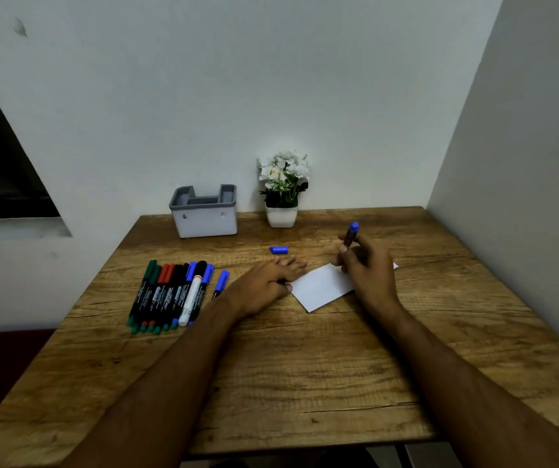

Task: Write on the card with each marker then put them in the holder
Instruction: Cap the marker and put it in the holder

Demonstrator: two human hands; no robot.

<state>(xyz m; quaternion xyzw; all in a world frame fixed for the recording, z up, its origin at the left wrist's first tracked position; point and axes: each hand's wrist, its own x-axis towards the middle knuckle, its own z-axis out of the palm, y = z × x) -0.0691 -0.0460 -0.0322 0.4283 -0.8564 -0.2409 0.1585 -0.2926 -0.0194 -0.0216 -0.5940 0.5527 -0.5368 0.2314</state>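
Marker [351, 235] in right hand [367, 269] — seemingly uncapped

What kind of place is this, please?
Probably a small home desk in a room corner: a wooden table against plain walls, a grey holder, a row of markers, and a potted white-flower plant.

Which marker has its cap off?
The blue marker gripped in the right hand; its blue cap lies alone on the table, while the others stay capped.

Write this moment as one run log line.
right hand: grips blue marker over card | left hand: flat on card edge | cap: off, on table | holder: no markers visible
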